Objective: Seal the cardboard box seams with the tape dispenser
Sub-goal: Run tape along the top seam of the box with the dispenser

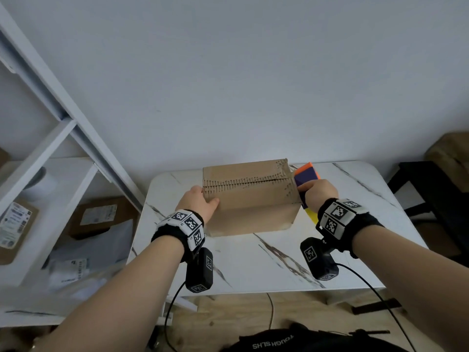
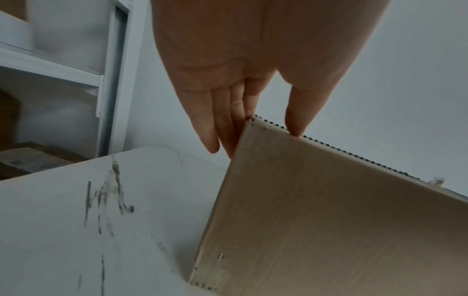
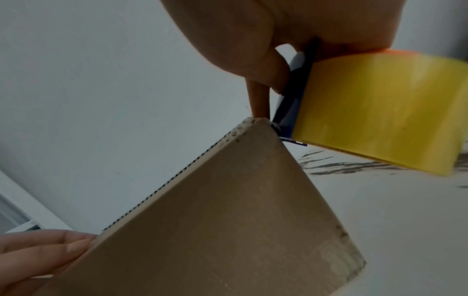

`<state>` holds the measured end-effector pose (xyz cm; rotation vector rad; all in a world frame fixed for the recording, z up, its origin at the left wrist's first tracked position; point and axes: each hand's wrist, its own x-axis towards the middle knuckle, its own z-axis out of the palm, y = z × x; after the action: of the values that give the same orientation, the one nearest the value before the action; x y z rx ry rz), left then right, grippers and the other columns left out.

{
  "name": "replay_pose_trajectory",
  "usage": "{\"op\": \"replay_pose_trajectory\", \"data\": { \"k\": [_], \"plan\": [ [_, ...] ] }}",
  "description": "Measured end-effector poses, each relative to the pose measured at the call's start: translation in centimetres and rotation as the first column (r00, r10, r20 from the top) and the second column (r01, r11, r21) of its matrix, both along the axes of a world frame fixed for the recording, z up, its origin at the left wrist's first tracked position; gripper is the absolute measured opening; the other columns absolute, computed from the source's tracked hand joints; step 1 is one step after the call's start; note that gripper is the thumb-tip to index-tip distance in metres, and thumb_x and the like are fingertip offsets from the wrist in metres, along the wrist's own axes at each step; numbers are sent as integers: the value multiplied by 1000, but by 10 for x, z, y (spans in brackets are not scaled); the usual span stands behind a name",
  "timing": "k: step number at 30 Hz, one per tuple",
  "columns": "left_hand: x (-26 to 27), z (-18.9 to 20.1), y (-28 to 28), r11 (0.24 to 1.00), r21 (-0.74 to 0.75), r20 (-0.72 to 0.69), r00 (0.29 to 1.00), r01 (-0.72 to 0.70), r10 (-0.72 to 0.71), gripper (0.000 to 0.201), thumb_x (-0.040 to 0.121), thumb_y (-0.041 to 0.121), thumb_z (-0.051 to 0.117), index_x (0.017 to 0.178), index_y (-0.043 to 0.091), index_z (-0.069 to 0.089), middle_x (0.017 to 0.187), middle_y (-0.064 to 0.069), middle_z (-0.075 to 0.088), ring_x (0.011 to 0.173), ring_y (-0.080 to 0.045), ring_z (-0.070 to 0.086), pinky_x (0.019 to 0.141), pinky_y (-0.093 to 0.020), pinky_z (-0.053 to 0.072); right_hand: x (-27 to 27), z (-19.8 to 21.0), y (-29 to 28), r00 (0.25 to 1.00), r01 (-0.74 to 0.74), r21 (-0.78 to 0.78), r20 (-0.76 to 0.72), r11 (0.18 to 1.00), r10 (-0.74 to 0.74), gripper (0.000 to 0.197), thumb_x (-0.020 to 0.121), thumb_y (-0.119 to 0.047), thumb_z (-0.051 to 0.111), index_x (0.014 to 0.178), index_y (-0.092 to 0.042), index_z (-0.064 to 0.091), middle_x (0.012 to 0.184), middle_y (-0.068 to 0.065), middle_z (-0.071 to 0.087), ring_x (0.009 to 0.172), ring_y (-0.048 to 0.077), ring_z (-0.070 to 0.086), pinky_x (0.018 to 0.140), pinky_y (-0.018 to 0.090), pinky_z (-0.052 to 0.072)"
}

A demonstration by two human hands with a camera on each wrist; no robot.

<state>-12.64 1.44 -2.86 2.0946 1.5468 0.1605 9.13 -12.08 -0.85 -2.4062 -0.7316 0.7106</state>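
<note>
A brown cardboard box stands on the marble table. Its top seam runs left to right and is lined with small dark marks. My left hand steadies the box's left end: straight fingers lie along the side and the thumb rests on the top edge. My right hand grips an orange and blue tape dispenser at the box's right end. Its yellow tape roll hangs just beyond the box's upper right corner, where the blue front meets the cardboard.
White shelving with labelled parcels stands left of the table. A plain wall runs behind the table. Dark furniture sits at the right. A black bag lies on the wooden floor below the table's near edge.
</note>
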Motion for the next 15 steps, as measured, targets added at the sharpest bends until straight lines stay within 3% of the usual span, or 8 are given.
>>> {"op": "replay_pose_trajectory", "data": {
  "k": [4,11,13,15],
  "plan": [
    [11,2,-13,1000,2,-34,999,-12,12,46,86,35,57,119,5,48,119,-12,60,106,-30,59,83,-35,47,10,-1,-10,1000,9,-11,-20,1000,-9,34,84,-5,48,97,-21,74,106,16,69,98,36,62,86,34,50],
    [20,6,-32,997,25,-91,993,-68,70,45,87,35,55,119,5,45,121,-14,53,103,-32,57,73,-35,45,19,-5,-21,1000,-1,13,6,1000,1,33,84,-4,48,101,-19,73,112,15,67,104,36,59,93,39,49],
    [23,7,-40,988,151,-124,992,2,17,50,88,36,54,126,7,41,129,-14,45,113,-33,51,85,-39,45,22,-5,-21,998,13,34,56,999,-15,32,87,-7,48,113,-15,65,119,16,63,109,36,56,94,37,46],
    [26,4,-43,941,286,-169,976,182,-137,55,90,38,50,136,11,37,141,-10,39,127,-29,41,102,-40,37,27,-3,-22,994,24,57,110,998,-30,34,87,-6,46,119,-13,56,121,17,60,110,36,56,91,37,45]
  ]
}}
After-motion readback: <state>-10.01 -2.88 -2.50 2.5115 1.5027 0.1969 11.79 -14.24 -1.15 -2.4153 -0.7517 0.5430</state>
